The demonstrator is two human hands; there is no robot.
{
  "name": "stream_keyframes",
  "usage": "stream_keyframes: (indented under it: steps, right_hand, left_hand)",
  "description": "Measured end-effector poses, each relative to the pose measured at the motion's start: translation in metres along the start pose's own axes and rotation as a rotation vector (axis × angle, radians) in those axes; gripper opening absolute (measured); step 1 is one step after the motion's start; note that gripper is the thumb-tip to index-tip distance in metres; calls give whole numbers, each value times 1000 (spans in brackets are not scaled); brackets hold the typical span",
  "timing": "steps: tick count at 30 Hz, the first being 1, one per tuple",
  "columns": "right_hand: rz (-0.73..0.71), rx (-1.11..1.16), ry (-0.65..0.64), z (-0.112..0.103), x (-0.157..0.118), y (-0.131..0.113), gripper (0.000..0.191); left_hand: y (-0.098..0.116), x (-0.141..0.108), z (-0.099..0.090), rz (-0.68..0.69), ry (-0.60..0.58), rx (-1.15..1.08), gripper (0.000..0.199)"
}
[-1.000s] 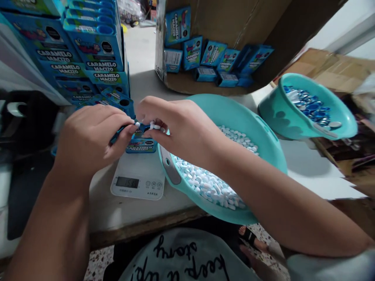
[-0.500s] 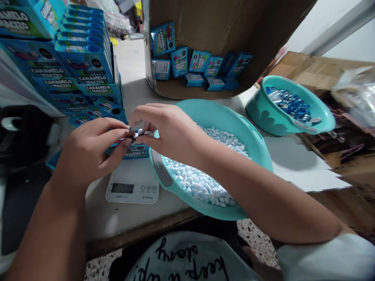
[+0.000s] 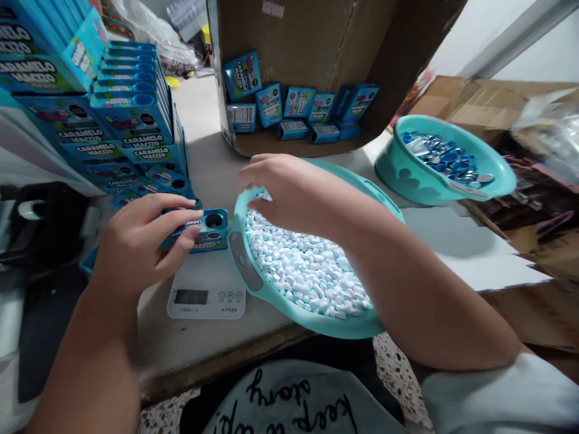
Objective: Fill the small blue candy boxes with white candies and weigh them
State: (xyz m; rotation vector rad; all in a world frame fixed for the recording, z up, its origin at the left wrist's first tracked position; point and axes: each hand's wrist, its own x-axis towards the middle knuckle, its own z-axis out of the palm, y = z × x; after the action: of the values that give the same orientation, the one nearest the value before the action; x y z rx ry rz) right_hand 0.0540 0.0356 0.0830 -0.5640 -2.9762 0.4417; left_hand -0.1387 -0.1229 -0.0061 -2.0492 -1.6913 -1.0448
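Observation:
A small blue candy box (image 3: 209,238) with a dark round opening on top sits on the white digital scale (image 3: 205,299), whose display is lit. My left hand (image 3: 149,238) is at the box's left side, its fingers around a part of it, thumb and fingertips near the top. Over the far left rim of the turquoise basin (image 3: 289,307), my right hand (image 3: 283,190) is bent downward; its fingertips are partly hidden, and what they hold, if anything, cannot be seen. Many small white and pale blue candies (image 3: 312,271) fill the basin.
Blue display boxes (image 3: 136,120) are stacked at the left. Behind the basin, a cardboard box (image 3: 307,36) on its side holds several small blue boxes (image 3: 269,103). A second turquoise basin (image 3: 407,175) at the right contains blue and silver pieces (image 3: 446,158). White sheets (image 3: 470,241) lie below it.
My right hand has moved right, away from the small box and my left hand, to over the basin. The box's round opening has come into view. The camera view has shifted slightly.

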Motion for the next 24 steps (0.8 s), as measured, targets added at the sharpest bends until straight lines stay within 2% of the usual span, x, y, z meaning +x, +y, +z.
stream_keyframes:
  steps: [4, 6, 13, 19, 24]
  right_hand:
    - [163, -115, -307, 1, -1, 2, 39]
    - [192, -169, -386, 6, 0, -2, 36]
    - [187, -317, -436, 16, 8, -11, 11]
    - [255, -360, -552, 11, 9, -21, 12]
    - [254, -387, -575, 10, 9, -22, 8]
  left_hand:
    - [-4, -2, -1, -52, 151, 93, 22]
    - [-7, -3, -1, -74, 189, 146, 23]
    - [-10, -4, -3, -103, 166, 242, 21]
    - [-10, 1, -1, -61, 226, 260, 26]
    - [-10, 0, -3, -117, 185, 227, 25]
